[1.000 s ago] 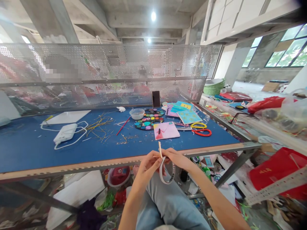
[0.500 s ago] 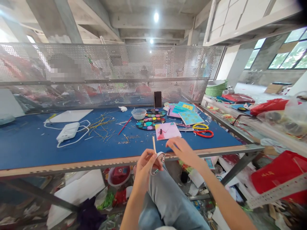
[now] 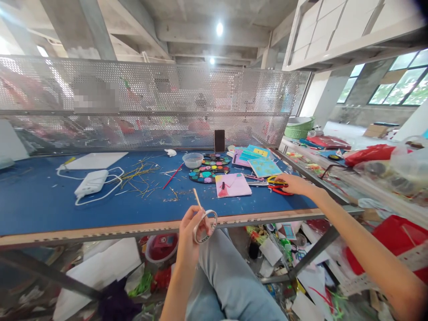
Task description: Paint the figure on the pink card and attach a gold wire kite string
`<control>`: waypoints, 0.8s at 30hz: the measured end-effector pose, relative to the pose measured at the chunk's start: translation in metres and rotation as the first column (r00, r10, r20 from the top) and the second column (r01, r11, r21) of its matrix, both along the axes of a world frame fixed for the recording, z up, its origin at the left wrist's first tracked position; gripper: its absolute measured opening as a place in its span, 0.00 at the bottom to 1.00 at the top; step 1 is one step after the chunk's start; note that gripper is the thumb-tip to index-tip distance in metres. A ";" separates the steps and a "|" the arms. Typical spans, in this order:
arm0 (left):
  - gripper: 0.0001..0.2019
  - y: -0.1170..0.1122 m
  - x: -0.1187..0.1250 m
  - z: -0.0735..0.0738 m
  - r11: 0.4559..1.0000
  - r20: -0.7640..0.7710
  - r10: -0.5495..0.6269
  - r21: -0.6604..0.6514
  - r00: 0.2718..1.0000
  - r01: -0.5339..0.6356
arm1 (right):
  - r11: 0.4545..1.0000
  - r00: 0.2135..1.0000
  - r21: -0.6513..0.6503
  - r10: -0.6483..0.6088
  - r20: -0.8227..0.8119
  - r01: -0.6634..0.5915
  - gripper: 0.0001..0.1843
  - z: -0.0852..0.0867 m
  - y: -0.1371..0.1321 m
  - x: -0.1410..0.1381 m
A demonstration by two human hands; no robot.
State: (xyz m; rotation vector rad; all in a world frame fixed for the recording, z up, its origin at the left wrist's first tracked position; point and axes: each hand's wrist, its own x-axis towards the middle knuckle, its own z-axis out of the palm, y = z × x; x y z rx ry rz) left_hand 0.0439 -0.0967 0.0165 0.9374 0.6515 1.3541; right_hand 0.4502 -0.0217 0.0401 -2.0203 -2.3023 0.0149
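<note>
Gripping a thin wooden stick (image 3: 196,198) and a white tape ring (image 3: 204,225) together, the left hand (image 3: 190,227) curls shut just in front of the near edge of the blue table (image 3: 40,205). The stick's long axis tilts up toward the far edge; a loose grip could let it slip. The right hand (image 3: 296,184), fingers extended and open, reaches over the yellow-handled scissors (image 3: 276,180), visibly holding nothing.

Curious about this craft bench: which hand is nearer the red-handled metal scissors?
Right: right hand reaches over the red-handled scissors; left hand is far off, by the table edge.
</note>
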 end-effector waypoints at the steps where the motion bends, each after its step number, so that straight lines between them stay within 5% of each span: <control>1: 0.14 -0.001 0.001 0.000 1.000 -0.005 0.003 -0.003 1.000 -0.003 | 1.000 1.000 -0.019 0.002 0.003 -0.002 0.21 0.000 0.006 0.001; 7: 0.14 -0.008 0.003 -0.002 1.000 -0.019 -0.005 -0.001 1.000 0.005 | 0.995 0.999 -0.093 0.037 0.017 -0.035 0.18 0.006 0.030 0.007; 13: 0.15 -0.004 -0.001 -0.006 1.000 -0.005 0.003 -0.029 1.000 -0.003 | 0.997 0.996 -0.007 0.082 0.046 -0.082 0.18 0.017 0.016 0.015; 24: 0.14 0.001 -0.003 -0.005 0.999 0.011 0.034 -0.012 0.999 -0.034 | 0.976 0.992 0.175 -0.126 -0.014 0.127 0.09 0.044 -0.014 0.052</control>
